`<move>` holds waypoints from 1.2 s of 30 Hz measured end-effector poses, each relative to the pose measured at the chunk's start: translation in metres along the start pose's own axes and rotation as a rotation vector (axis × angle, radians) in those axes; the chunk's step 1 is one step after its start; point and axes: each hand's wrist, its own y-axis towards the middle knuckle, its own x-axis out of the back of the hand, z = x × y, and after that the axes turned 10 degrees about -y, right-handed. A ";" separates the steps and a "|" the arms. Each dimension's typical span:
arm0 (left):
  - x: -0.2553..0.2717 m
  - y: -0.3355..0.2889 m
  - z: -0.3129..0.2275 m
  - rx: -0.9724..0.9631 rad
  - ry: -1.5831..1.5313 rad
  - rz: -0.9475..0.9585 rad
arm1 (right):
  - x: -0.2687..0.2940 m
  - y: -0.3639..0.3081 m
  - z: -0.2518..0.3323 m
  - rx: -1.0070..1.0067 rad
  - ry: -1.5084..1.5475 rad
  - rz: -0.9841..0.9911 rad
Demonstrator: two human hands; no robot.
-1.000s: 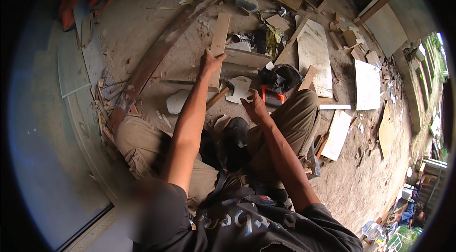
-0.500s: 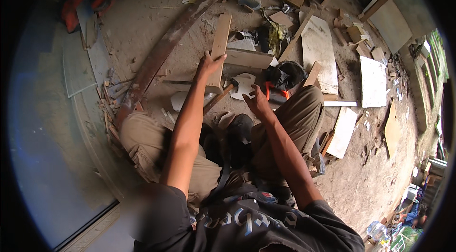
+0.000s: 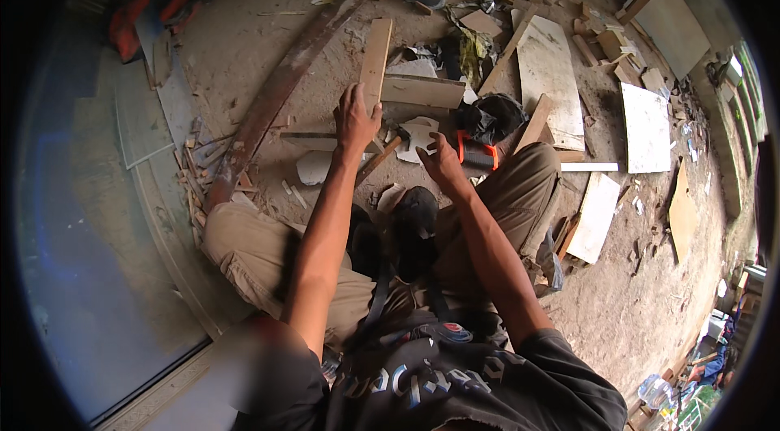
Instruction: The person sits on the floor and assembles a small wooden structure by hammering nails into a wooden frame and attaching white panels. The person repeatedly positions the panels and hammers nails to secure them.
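Observation:
A narrow wooden board (image 3: 377, 53) points away from me, its near part beneath my left hand (image 3: 356, 121). That hand is closed over the board's near end, thumb on the right edge. A second board (image 3: 424, 90) runs crosswise and meets the first from the right. My right hand (image 3: 443, 163) holds nothing; its fingers are apart and bent, in the air beside a broken white piece (image 3: 416, 138). Between my hands lies a wooden-handled tool (image 3: 377, 163), its head partly hidden. Right of my right hand is a black reel with orange ends (image 3: 478, 155).
A long dark beam (image 3: 276, 94) lies to the left, with glass sheets (image 3: 146, 126) beyond it. On the right are a large pale panel (image 3: 548, 77), white panels (image 3: 646, 129) and wood scraps. Black plastic (image 3: 491, 116) sits behind the reel. My bent knees flank the work.
My left hand has shifted and turned so its back lies over the board's near end. The board has tilted slightly. My right hand stays raised, with its fingers a little changed.

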 end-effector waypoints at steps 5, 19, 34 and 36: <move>-0.001 -0.016 -0.017 -0.055 -0.013 0.026 | 0.012 -0.001 -0.023 -0.074 -0.008 -0.027; 0.007 -0.052 -0.060 -0.101 -0.143 0.053 | 0.062 0.062 -0.115 -0.757 -0.209 -0.212; -0.014 -0.046 -0.249 0.086 -1.113 0.187 | 0.263 -0.086 0.025 -0.474 0.245 -0.268; -0.031 -0.064 -0.283 0.093 -1.298 0.345 | 0.280 -0.141 -0.013 -0.628 -0.078 0.132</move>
